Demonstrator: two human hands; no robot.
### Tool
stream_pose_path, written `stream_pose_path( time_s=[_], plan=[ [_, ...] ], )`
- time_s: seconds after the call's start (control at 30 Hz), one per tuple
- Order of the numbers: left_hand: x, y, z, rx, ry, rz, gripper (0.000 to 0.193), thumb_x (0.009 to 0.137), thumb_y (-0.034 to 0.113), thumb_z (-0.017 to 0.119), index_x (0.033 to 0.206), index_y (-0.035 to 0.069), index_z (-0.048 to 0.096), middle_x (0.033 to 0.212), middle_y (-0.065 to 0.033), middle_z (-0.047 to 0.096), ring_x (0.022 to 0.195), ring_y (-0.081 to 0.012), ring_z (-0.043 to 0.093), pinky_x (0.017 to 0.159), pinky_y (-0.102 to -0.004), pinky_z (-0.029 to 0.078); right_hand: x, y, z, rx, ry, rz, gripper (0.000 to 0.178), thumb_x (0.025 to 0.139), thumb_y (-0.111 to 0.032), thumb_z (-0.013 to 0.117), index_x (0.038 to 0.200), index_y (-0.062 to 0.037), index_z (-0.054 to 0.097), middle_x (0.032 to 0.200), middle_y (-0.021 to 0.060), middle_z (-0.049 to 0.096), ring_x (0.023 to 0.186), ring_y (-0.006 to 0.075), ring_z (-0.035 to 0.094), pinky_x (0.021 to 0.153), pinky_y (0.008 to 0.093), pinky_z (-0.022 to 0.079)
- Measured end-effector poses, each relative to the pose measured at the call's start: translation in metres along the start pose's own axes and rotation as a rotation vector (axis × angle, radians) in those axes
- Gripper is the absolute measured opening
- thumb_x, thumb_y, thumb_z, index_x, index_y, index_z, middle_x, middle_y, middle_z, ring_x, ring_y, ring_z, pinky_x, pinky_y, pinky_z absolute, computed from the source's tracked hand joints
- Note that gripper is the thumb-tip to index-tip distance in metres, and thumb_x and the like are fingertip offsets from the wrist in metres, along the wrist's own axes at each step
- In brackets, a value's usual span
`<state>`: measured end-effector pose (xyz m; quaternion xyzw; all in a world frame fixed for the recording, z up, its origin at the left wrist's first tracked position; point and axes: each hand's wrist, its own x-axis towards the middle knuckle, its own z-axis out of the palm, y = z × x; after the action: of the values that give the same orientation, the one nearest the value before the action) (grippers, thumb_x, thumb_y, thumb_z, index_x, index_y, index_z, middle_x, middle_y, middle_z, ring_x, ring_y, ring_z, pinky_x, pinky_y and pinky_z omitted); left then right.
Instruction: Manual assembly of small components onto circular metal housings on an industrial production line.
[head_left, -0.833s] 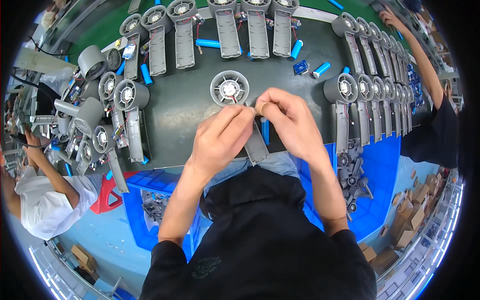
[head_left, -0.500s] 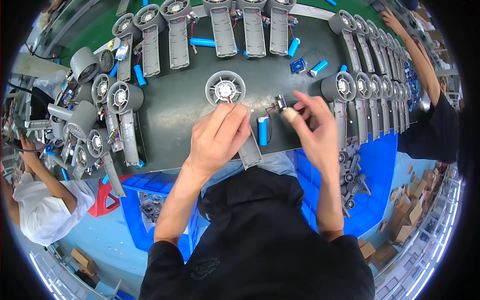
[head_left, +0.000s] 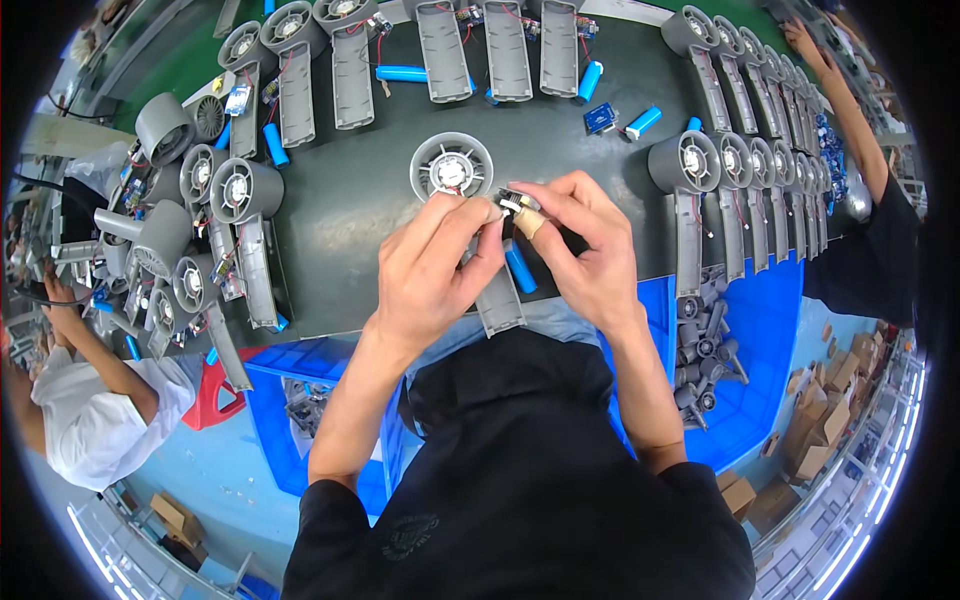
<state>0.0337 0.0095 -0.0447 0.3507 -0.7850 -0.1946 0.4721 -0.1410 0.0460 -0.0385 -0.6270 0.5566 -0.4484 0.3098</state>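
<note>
A grey handheld fan body (head_left: 452, 166) lies in front of me, its round head away from me and its open handle (head_left: 497, 300) toward me. My left hand (head_left: 436, 262) pinches a small white wire connector just below the fan head. Against it, my right hand (head_left: 588, 245) grips a small circuit board (head_left: 513, 201) between thumb and forefinger; a tan wrap covers one fingertip. Both hands meet over the handle. A blue cylindrical battery (head_left: 519, 266) rests beside the handle, between my hands. Whether the connector sits in the board is hidden by my fingers.
Fan bodies stand in rows at the back (head_left: 443, 50) and right (head_left: 685, 160), with a heap of fan parts (head_left: 160, 240) at left. A loose blue board (head_left: 600, 119) and battery (head_left: 643, 123) lie ahead. Blue bins (head_left: 745, 370) sit below the table edge; other people work at both sides.
My right hand has moved left, taken hold of the circuit board and brought it to the connector in my left hand. The battery beside the handle has tilted.
</note>
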Motion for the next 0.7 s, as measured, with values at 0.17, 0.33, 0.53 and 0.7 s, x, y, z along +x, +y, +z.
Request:
stream_pose_path(
  time_s=[0.17,0.33,0.53,0.7],
  plan=[
    [-0.001,0.001,0.005,0.015,0.037,-0.015,0.022,0.072,-0.007,0.074,0.091,0.000,0.064,0.082,-0.0082,0.062,0.056,-0.0210,0.059,0.050,-0.0318,0.046,-0.007,0.006,0.018,0.054,0.104,-0.082,0.031,0.085,0.005,0.066,0.116,0.0013,0.070,0.102,0.0118,0.068,0.088,0.0182,0.066,0.078,0.0285,0.051],
    [-0.001,0.008,0.005,0.003,0.042,-0.077,0.022,0.072,-0.007,0.074,0.092,0.000,0.066,0.082,-0.0082,0.062,0.057,-0.0207,0.058,0.050,-0.0316,0.047,-0.009,0.005,0.022,0.015,0.134,-0.088,0.033,0.084,0.005,0.067,0.116,0.0018,0.069,0.100,0.0142,0.069,0.086,0.0205,0.067,0.076,0.0289,0.053],
    [0.001,0.014,0.002,0.005,0.061,-0.137,0.022,0.072,-0.007,0.074,0.092,0.001,0.068,0.082,-0.0073,0.061,0.059,-0.0178,0.058,0.051,-0.0293,0.046,-0.009,0.008,0.027,-0.086,0.203,-0.225,0.035,0.081,0.007,0.070,0.115,0.0017,0.070,0.098,0.0145,0.070,0.082,0.0214,0.068,0.072,0.0293,0.054],
    [0.006,0.015,0.001,-0.015,0.078,-0.133,0.020,0.072,-0.008,0.074,0.089,0.000,0.068,0.082,-0.0064,0.061,0.061,-0.0144,0.058,0.052,-0.0272,0.046,-0.009,0.008,0.029,-0.118,0.219,-0.232,0.035,0.081,0.007,0.070,0.115,0.0020,0.070,0.096,0.0146,0.070,0.080,0.0213,0.068,0.071,0.0290,0.054]
  ],
)
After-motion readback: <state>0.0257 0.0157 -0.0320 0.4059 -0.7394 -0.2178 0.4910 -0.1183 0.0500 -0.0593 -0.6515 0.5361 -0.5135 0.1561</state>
